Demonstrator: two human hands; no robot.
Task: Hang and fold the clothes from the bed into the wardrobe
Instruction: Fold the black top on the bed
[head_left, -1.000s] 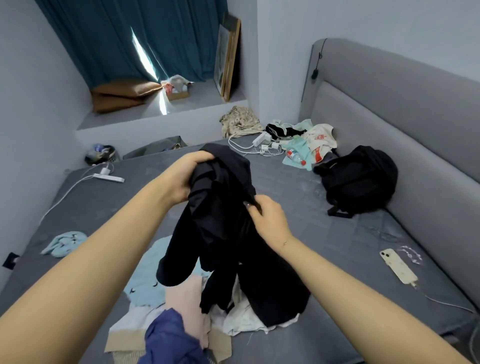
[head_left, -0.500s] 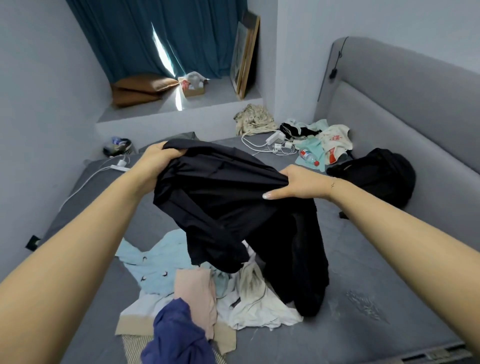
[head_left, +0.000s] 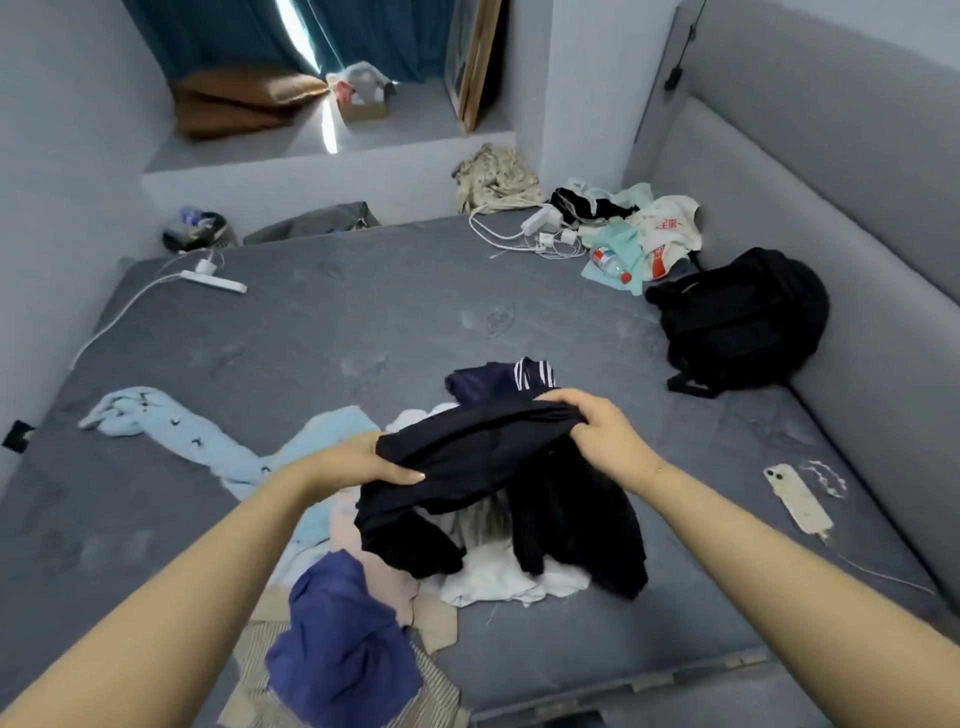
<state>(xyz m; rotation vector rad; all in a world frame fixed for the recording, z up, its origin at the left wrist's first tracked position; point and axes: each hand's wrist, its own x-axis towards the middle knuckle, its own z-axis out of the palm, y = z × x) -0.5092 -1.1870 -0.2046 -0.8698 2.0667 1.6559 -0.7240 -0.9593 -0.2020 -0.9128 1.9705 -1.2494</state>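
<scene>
Sorting step, by the look of it: your left hand (head_left: 358, 462) grips the black garment (head_left: 483, 467) at its 9 o'clock edge, your right hand (head_left: 597, 431) bunches the 2 o'clock edge, above the clothes pile (head_left: 498, 577). Next, find the shoulders before hanging.

bed middle: bare grey bed (head_left: 363, 322) between the clothes pile (head_left: 467, 545) and the far edge, open for a hand.
right side: black backpack (head_left: 743, 317) against the headboard (head_left: 857, 208); phone (head_left: 795, 499) and its cable near the edge.
far corner: chargers (head_left: 545, 228), bottle (head_left: 610, 265), crumpled fabric.
left side: power strip (head_left: 215, 280), light blue garment (head_left: 171, 431).
</scene>
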